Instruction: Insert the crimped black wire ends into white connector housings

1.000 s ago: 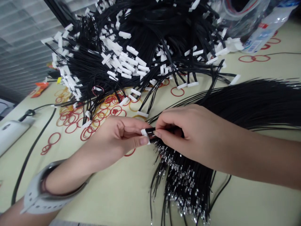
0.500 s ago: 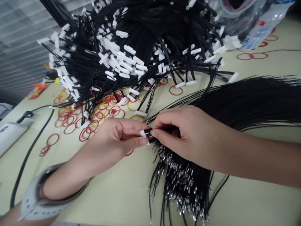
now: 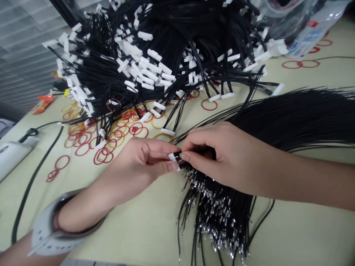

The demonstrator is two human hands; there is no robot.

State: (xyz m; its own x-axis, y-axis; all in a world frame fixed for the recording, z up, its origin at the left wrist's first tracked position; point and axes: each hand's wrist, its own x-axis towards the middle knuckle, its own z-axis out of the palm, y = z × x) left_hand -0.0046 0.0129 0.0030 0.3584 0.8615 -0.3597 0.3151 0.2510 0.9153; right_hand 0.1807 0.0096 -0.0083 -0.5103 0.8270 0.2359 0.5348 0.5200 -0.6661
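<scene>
Left hand: our left hand (image 3: 133,159) pinches a white connector (image 3: 172,157) between thumb and fingers.
Right hand: our right hand (image 3: 224,159) nearly closed, fingertips gripping the black wires (image 3: 178,155) at that connector.
Below: a bundle of metal-tipped wires (image 3: 216,218) fanning across the table (image 3: 138,236).
Beyond: a heap of connector-ended wires (image 3: 133,74), red rubber bands (image 3: 94,158) beside it.

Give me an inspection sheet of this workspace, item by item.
Surface: pale green tabletop, scattered with red and yellow rubber bands.
Job's things: white plastic connector on black wires; crimped-end wire bundle; heap of connector-ended wires.
Clutter: plastic bag; orange item.
Grips: left hand pinches the connector; right hand pinches the wires beside it.
Cables: thick black cable on the tabletop.
Surroundings: slatted blind; white plastic device.
</scene>
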